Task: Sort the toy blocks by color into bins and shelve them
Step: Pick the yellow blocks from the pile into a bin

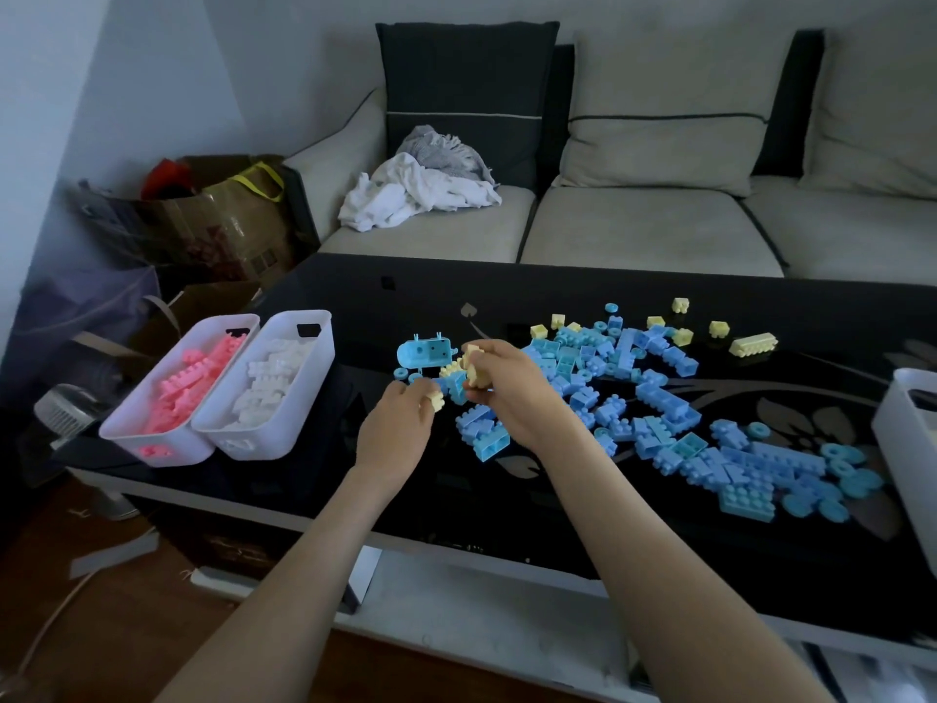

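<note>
Blue blocks point(659, 408) lie spread over the black glass table point(507, 499), with a few yellow blocks point(753, 344) scattered along the far side. My left hand point(400, 428) pinches a small yellow block point(435, 399). My right hand point(512, 388) grips several yellow blocks point(474, 365) just to its right. At the table's left end stand two white bins: one with pink blocks point(167, 393), one with white blocks point(266, 385). A blue toy vehicle piece point(426, 350) sits behind my hands.
A third white bin point(907, 449) pokes in at the right edge. Behind the table is a sofa point(634, 220) with crumpled cloths point(421, 190). Bags and cardboard boxes point(203, 215) crowd the floor at the left, with a small fan point(66, 413).
</note>
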The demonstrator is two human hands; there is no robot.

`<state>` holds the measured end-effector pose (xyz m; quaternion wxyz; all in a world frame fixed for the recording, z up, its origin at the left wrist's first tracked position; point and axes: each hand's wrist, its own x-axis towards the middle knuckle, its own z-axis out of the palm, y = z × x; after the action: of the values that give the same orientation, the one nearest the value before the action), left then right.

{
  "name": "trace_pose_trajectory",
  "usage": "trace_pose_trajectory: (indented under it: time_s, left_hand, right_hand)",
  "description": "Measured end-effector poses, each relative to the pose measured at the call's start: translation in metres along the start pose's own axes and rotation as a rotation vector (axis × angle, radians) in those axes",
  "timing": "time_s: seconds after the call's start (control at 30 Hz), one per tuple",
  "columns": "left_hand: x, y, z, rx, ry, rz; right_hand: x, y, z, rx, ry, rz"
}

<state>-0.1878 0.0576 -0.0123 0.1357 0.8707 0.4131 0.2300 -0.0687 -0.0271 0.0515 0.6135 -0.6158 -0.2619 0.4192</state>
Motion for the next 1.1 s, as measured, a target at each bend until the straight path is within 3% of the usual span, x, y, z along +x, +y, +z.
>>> trace_pose_trajectory:
  time_s: [0.13, 0.3, 0.5, 0.63, 0.83, 0.9, 1.1]
  left_hand:
    - [0.005, 0.038, -0.012, -0.254, 0.031, 0.070]
    - [0.008, 0.088, -0.011, -0.372, 0.008, 0.165]
    - [0.010, 0.151, -0.002, -0.364, -0.034, 0.231]
    - [0.010, 0.219, 0.009, -0.441, -0.090, 0.254]
    - [-0.016, 0.331, 0.030, -0.580, -0.246, 0.271]
    - [-0.029, 0.357, 0.037, -0.648, -0.298, 0.263]
    - [-0.047, 0.393, 0.055, -0.679, -0.515, 0.307]
  right_hand:
    - [-0.009, -0.014, -0.009, 0.473, 0.045, 0.167]
    - [-0.015, -0.023, -0.039, 0.535, 0.119, 0.172]
    - [-0.033, -0.035, -0.090, 0.321, 0.226, 0.024]
    - [-0.057, -0.052, -0.150, 0.096, 0.389, -0.083]
    - [-0.096, -0.078, -0.248, -0.168, 0.618, -0.031]
    - [-0.111, -0.078, -0.275, -0.144, 0.594, -0.041]
    - [-0.146, -0.072, -0.327, -0.432, 0.484, 0.057]
